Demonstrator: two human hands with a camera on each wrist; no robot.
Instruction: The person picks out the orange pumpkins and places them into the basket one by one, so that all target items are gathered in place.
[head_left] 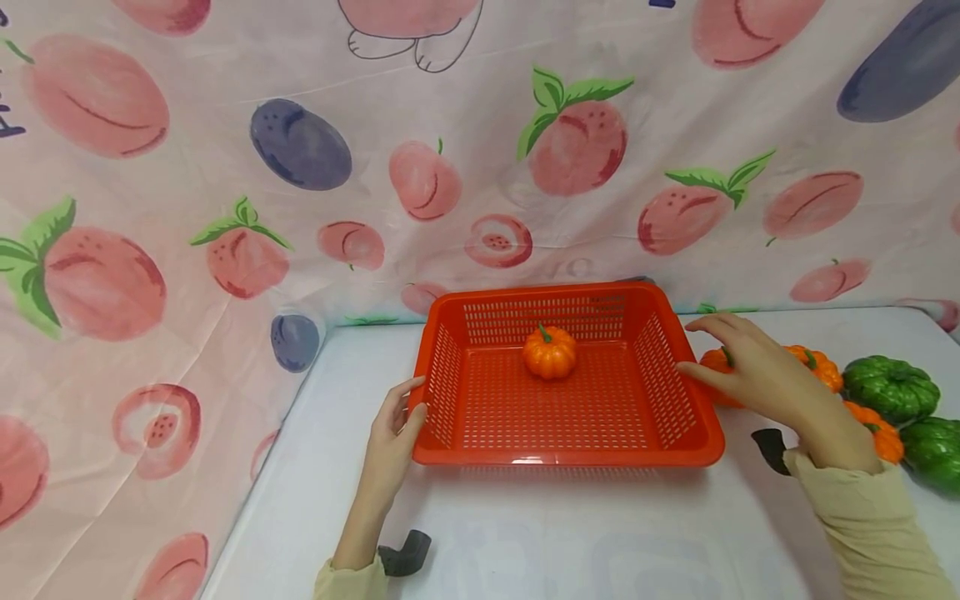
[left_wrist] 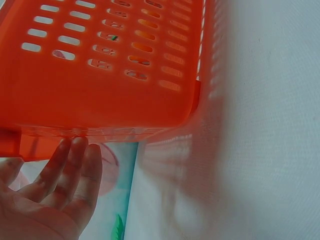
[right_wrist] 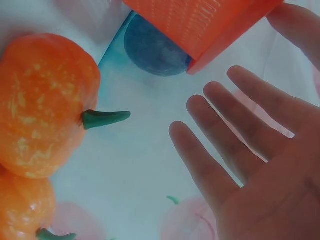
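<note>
A red plastic basket with slotted walls stands on the white table, and one small orange pumpkin with a green stem sits inside it. At the basket's left rim is my left hand, its fingers extended near the outer wall; whether they touch it I cannot tell. My right hand hovers by the right rim with fingers straight and spread, gripping nothing. Partly behind that hand, another orange pumpkin rests just outside the basket.
Further right lie more orange pumpkins and green pumpkins. A peach-patterned cloth hangs behind and to the left of the white table. Dark wrist mounts show at both forearms.
</note>
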